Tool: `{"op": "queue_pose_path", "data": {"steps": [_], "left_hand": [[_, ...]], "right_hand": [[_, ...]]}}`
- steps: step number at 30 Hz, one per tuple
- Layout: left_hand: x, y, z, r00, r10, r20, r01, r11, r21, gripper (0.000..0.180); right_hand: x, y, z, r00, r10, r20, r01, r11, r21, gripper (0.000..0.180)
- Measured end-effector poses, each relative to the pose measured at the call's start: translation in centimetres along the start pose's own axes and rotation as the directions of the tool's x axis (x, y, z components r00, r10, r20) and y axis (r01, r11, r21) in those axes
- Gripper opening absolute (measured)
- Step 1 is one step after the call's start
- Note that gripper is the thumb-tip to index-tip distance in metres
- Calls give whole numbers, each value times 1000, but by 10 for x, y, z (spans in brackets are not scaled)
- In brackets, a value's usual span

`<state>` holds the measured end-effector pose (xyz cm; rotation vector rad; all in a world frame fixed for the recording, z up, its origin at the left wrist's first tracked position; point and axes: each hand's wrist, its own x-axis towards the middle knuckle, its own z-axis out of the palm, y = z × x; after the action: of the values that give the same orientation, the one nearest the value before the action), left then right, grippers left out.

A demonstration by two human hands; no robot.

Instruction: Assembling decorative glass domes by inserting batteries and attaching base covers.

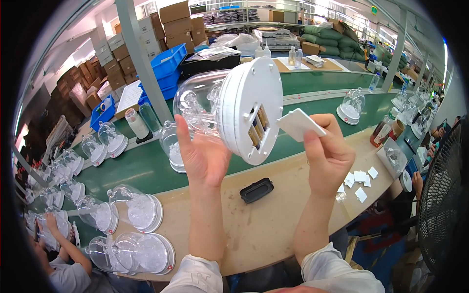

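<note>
My left hand (207,158) is closed around a clear dome ornament (250,97), which is tipped on its side. Its round white base faces right, with an uncovered battery slot (259,128) showing several batteries. Clear figures show inside the dome. Just right of the slot, my right hand (330,154) pinches a small white battery cover (300,124) between thumb and fingers. The cover is apart from the slot, tilted, with a corner pointing at the base.
Below lies a black oblong tray (256,190) on the tan bench. Loose white covers (360,177) are scattered at right. More domes (141,210) stand at left and along the green conveyor (190,193). A black fan (442,195) stands right; a co-worker's arm (68,244) shows lower left.
</note>
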<state>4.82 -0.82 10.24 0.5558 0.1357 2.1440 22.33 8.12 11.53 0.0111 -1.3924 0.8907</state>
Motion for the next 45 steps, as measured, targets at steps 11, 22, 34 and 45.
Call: {"op": "queue_pose_path", "data": {"steps": [11, 22, 34, 45], "left_hand": [[-5, 0, 8, 980, 197, -6, -191, 961, 202, 94], [-8, -2, 9, 979, 204, 6, -198, 942, 272, 109], [-8, -4, 11, 972, 232, -26, -216, 937, 274, 97], [-6, 7, 5, 986, 167, 14, -167, 973, 160, 91]], "right_hand": [[-3, -2, 9, 983, 170, 70, -158, 975, -154, 22], [-4, 5, 16, 972, 201, 123, -199, 980, -32, 30], [-6, 7, 21, 906, 341, 250, -402, 877, 264, 58], [-6, 4, 18, 850, 309, 426, -482, 782, 396, 46]]}}
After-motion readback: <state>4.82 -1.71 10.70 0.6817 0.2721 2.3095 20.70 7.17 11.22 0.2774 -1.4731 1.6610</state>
